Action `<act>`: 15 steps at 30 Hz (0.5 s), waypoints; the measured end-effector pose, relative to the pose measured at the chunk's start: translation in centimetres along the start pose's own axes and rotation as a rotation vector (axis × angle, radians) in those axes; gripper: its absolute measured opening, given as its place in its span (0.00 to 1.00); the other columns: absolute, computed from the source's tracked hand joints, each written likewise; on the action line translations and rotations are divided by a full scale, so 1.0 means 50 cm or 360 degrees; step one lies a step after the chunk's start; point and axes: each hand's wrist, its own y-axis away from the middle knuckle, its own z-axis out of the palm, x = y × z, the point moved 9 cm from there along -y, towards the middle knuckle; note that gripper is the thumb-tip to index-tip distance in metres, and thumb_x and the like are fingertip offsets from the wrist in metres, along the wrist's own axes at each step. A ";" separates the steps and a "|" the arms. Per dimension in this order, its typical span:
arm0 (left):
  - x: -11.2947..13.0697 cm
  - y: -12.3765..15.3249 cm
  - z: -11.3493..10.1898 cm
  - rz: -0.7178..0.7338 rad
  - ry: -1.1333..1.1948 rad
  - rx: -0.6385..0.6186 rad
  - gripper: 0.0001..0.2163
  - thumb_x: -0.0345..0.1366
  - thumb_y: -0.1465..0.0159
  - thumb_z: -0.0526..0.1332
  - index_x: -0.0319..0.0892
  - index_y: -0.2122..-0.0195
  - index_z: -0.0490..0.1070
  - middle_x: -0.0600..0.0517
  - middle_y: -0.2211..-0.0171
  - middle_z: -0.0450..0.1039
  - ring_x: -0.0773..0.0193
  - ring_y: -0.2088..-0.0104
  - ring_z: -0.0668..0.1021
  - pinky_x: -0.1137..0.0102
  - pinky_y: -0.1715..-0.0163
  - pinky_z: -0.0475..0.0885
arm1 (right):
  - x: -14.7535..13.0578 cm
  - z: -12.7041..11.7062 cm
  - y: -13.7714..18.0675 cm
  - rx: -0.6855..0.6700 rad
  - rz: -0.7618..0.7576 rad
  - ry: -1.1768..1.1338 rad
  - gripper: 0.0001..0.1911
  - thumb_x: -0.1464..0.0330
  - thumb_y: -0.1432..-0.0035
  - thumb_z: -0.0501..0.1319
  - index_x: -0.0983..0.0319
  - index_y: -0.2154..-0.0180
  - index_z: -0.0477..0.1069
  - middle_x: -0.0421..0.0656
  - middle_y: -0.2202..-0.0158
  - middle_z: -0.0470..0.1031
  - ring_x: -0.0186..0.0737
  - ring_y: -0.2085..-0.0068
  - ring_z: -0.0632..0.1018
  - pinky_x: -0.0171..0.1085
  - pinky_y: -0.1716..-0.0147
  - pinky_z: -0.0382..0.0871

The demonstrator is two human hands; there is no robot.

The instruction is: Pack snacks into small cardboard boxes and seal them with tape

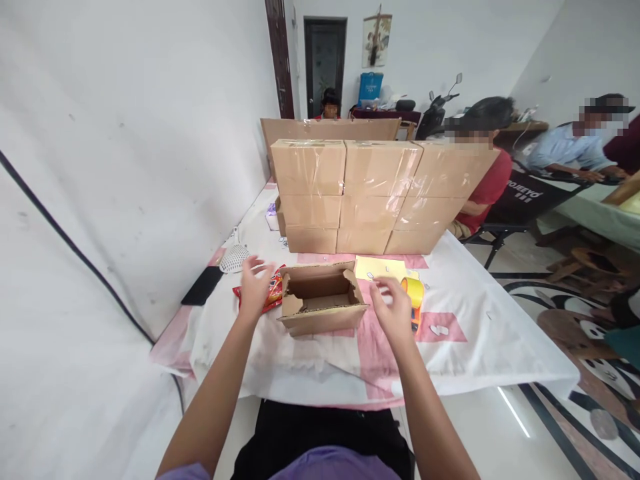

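Observation:
An open cardboard box (pixel 323 321) with ragged cut edges rests on the cloth in front of me. To its left, my left hand (pixel 256 285) hovers over a red snack packet (pixel 274 293), fingers spread and holding nothing; it partly covers the packet. On the box's other side is my right hand (pixel 391 303), its fingers apart and bent toward the box. A tape dispenser with a yellow roll (pixel 414 292) lies just right of that hand and is partly hidden by it. Behind the right hand lies a yellow sheet (pixel 381 267).
A wall of taped cardboard boxes (pixel 345 200) stands across the back of the table. At left are a white perforated scoop (pixel 234 259) and a black flat item (pixel 202 285) near the wall. Several people sit beyond, one in a red shirt (pixel 493 183).

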 end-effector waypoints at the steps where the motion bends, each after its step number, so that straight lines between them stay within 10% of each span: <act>1: 0.028 0.014 0.043 0.0054 0.0020 -0.0229 0.35 0.44 0.42 0.70 0.45 0.36 0.60 0.39 0.37 0.66 0.47 0.39 0.73 0.59 0.43 0.71 | -0.018 0.024 -0.039 -0.0113 0.0052 0.0152 0.14 0.56 0.40 0.61 0.58 0.59 0.74 0.51 0.58 0.80 0.52 0.53 0.80 0.45 0.57 0.72; 6: 0.093 0.066 0.106 0.0094 -0.0003 -0.0667 0.47 0.26 0.60 0.74 0.46 0.36 0.65 0.37 0.29 0.53 0.37 0.37 0.70 0.55 0.41 0.68 | -0.013 0.132 -0.112 -0.0849 0.0290 0.0721 0.27 0.62 0.57 0.72 0.61 0.54 0.73 0.49 0.67 0.80 0.54 0.65 0.81 0.42 0.68 0.68; 11: 0.004 0.072 0.047 -0.0425 0.0405 -0.0808 0.43 0.31 0.52 0.68 0.54 0.33 0.60 0.41 0.37 0.69 0.51 0.53 0.80 0.62 0.60 0.77 | 0.098 0.094 -0.071 -0.0779 0.0504 -0.0111 0.24 0.63 0.50 0.65 0.59 0.49 0.72 0.45 0.67 0.81 0.42 0.72 0.78 0.36 0.75 0.64; 15: -0.089 0.104 0.052 -0.0719 0.0580 -0.0760 0.34 0.40 0.52 0.73 0.48 0.42 0.69 0.43 0.52 0.79 0.53 0.56 0.82 0.65 0.61 0.78 | 0.183 0.059 -0.029 -0.0501 0.0650 -0.0584 0.16 0.54 0.50 0.65 0.60 0.66 0.75 0.43 0.72 0.77 0.40 0.71 0.75 0.35 0.74 0.63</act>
